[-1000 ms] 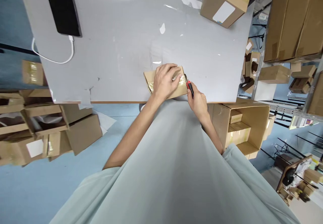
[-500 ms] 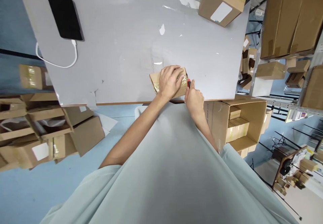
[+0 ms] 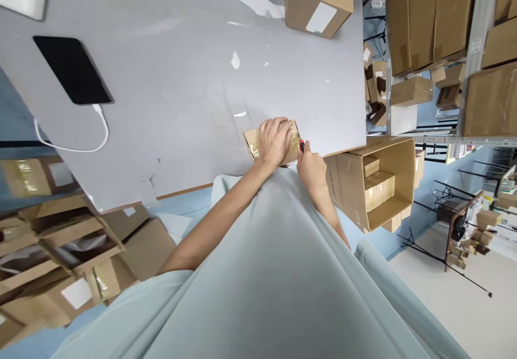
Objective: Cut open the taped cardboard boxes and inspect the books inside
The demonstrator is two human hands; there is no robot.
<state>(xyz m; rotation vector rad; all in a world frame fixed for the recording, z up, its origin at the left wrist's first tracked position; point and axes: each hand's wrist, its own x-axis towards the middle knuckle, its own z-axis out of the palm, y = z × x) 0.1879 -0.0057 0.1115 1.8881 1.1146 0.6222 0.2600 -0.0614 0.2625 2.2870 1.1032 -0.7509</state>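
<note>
A small cardboard box (image 3: 252,134) with shiny clear tape lies at the near edge of the grey table. Across its top rests my left hand (image 3: 274,142), fingers bent over it and gripping it. My right hand (image 3: 312,169) is closed around a small red and black cutter (image 3: 301,145), index finger stretched along it. The cutter's tip is at the right end of the box, beside the taped edge. Whether the blade is in the tape is too small to tell.
On the table (image 3: 181,78) are a black tablet (image 3: 73,69) with a white cable (image 3: 72,147), paper scraps, and a taped carton (image 3: 319,8). A large open carton (image 3: 350,186) holding smaller boxes stands right of me. More open boxes (image 3: 81,235) are at lower left; shelves with cartons are at right.
The view has turned, so the table looks tilted and its items sit farther left. Both hands stay at the box, with the cutter still at its right end.
</note>
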